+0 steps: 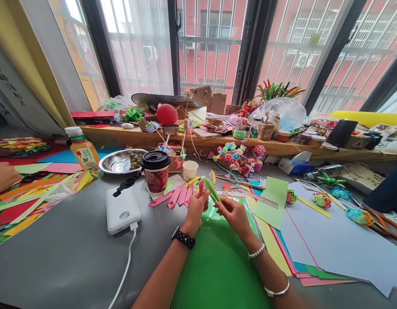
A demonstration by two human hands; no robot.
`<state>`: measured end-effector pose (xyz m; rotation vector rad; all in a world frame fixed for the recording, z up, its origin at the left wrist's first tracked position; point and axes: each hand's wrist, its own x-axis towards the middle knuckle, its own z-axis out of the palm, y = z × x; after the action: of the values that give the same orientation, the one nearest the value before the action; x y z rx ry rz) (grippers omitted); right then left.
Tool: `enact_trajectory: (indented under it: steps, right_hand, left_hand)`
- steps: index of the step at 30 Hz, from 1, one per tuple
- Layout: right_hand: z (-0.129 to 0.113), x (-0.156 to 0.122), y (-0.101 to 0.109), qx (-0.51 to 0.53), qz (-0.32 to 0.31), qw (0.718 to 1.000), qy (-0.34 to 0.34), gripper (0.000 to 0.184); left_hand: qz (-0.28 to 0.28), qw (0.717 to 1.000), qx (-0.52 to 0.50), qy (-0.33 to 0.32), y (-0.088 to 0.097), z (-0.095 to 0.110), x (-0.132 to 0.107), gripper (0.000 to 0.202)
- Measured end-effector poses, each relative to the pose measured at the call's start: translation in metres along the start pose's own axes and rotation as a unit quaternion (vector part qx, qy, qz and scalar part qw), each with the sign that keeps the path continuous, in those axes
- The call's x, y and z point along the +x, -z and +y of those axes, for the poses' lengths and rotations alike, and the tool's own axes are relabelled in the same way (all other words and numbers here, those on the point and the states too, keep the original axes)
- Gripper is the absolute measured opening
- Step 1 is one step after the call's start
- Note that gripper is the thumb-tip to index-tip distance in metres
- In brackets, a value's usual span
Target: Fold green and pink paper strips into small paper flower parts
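Note:
My left hand, with a black dotted watch strap at the wrist, is closed around folded pink paper. Folded green paper stands against the pink, and the fingers of my right hand pinch its lower right edge. Where the two papers meet is partly hidden by my fingers. Both hands are above a shiny green mat. Several folded pink paper strips with pointed ends lie left of my left hand, beside a white paper cup.
A white power bank with a cable lies at left, near a lidded coffee cup, a metal bowl and a juice bottle. Coloured paper sheets cover the right side. Another person's hand is at far left.

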<state>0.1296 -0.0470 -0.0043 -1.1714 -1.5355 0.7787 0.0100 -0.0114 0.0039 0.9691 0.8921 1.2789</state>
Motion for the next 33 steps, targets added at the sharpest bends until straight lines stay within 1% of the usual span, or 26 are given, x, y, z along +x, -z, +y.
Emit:
enact_trajectory:
  steps: [5, 10, 14, 16, 18, 23, 27, 29, 31, 33]
  right_hand:
    - [0.000, 0.000, -0.002, 0.002, -0.004, 1.000, -0.001, 0.029]
    - [0.001, -0.001, 0.000, -0.060, 0.036, 0.997, 0.018, 0.029]
    - [0.003, 0.000, 0.002, -0.137, 0.062, 0.987, 0.050, 0.026]
    - [0.004, 0.000, 0.002, -0.163, 0.068, 0.982, 0.066, 0.023]
    - [0.004, -0.001, 0.001, -0.172, 0.078, 0.979, 0.077, 0.021]
    - [0.003, -0.002, 0.000, -0.190, 0.126, 0.969, 0.097, 0.018]
    - [0.004, -0.002, 0.000, -0.230, 0.129, 0.955, 0.139, 0.018]
    - [0.006, -0.002, 0.001, -0.256, 0.128, 0.944, 0.166, 0.018]
    - [0.009, -0.001, 0.001, -0.292, 0.133, 0.926, 0.200, 0.020]
    - [0.011, 0.000, 0.001, -0.337, 0.143, 0.899, 0.241, 0.023]
  left_hand:
    - [0.016, 1.000, 0.016, -0.007, 0.000, -0.001, 0.000, 0.042]
    - [0.004, 1.000, 0.026, 0.003, -0.002, -0.001, -0.001, 0.043]
    - [0.005, 0.998, 0.060, 0.032, -0.004, 0.000, -0.003, 0.035]
    - [0.004, 0.997, 0.069, 0.035, -0.005, 0.000, -0.003, 0.034]
    - [0.011, 0.997, 0.068, 0.034, -0.005, 0.000, -0.004, 0.034]
    - [0.023, 0.996, 0.079, 0.038, -0.004, -0.001, -0.003, 0.037]
    - [0.029, 0.994, 0.107, 0.025, -0.004, -0.001, -0.003, 0.036]
    - [0.034, 0.993, 0.112, 0.021, -0.005, -0.001, -0.003, 0.041]
    - [0.036, 0.993, 0.109, 0.021, -0.006, -0.001, -0.004, 0.047]
    - [0.033, 0.993, 0.108, 0.023, -0.006, -0.001, -0.004, 0.049]
